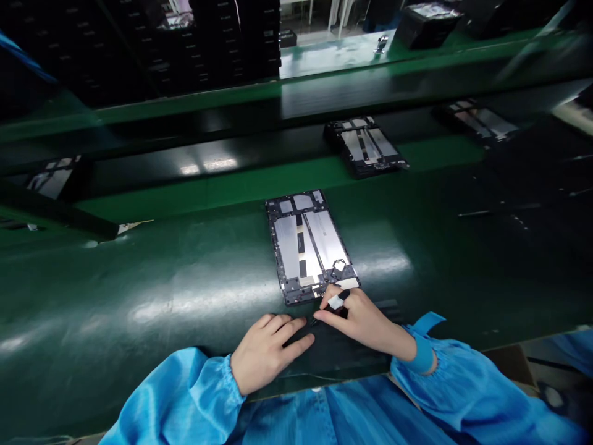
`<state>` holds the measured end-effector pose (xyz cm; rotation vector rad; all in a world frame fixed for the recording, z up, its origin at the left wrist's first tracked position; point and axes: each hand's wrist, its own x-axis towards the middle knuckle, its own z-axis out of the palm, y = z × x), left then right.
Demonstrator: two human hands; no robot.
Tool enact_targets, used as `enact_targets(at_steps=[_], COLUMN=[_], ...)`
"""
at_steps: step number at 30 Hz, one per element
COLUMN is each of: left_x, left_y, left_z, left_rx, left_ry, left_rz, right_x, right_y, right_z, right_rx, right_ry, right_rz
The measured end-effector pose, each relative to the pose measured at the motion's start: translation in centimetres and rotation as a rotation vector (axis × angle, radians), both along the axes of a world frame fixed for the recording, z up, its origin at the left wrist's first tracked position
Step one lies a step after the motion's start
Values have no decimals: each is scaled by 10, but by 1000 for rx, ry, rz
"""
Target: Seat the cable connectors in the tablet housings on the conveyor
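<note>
Two hands at lower center: the right hand [365, 321] pinches a small black-and-white tool [335, 302] beside a tablet frame [308, 244]; the left hand [271, 352] lies half-open.

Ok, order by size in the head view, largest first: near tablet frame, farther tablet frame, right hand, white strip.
1. near tablet frame
2. right hand and farther tablet frame look alike, distance makes it unsure
3. white strip
</note>
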<state>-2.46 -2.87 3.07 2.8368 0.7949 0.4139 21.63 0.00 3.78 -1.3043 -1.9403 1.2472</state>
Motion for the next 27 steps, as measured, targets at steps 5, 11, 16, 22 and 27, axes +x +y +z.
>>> enact_targets(at_steps=[5,11,16,22,27], left_x=[0,2,0,-7,-9], left_y=[1,-1,2,19,25], left_z=[-1,1,4,6,2], left_rx=[-6,4,13,53,78], left_ry=[-6,-12,-49,-173,-170], left_rz=[4,15,15,146,183], right_x=[-3,0,13,-5,-22], right_y=[0,-3,13,56,72], right_z=[3,0,12,26,19], right_rx=[-42,-120,-282,-444,-507], right_ry=[16,73,355,313,241], right_rz=[3,-22,-138,-66,4])
